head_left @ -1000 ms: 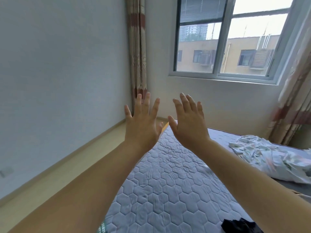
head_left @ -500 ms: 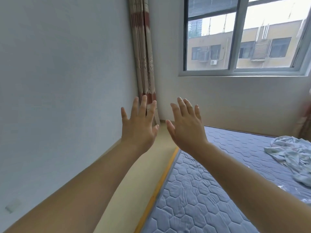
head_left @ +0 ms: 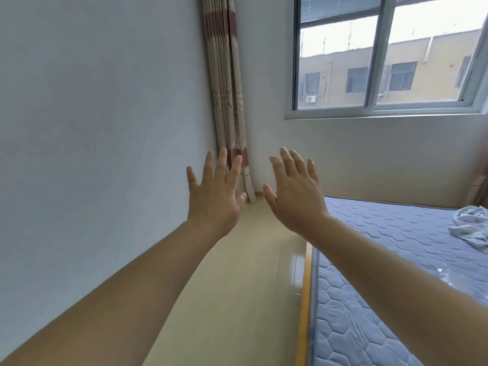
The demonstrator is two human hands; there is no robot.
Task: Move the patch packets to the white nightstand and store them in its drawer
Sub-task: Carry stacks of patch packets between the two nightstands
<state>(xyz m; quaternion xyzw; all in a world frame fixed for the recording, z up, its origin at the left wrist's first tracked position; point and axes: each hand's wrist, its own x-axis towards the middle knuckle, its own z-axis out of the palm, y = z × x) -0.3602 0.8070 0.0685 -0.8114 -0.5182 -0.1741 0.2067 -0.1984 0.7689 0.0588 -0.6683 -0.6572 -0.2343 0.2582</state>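
Note:
Both arms stretch out in front of me at mid height. My left hand (head_left: pixel 215 192) is spread flat with straight fingers and holds nothing. My right hand (head_left: pixel 294 191) is beside it, a small gap between them, fingers straight and empty too. Both hang in the air over the strip of floor between the wall and the bed. No patch packets and no white nightstand are in view.
A bare wall (head_left: pixel 92 128) runs along the left. A patterned curtain (head_left: pixel 229 101) hangs in the corner beside a window (head_left: pixel 383 54). A bed with a blue quilted mattress (head_left: pixel 396 260) fills the right, with crumpled cloth (head_left: pixel 472 223) on it. A beige floor strip (head_left: pixel 237 286) lies between.
The view has swung left, so the bed has slid to the right and more floor and wall show. Both hands stay raised and spread, holding nothing.

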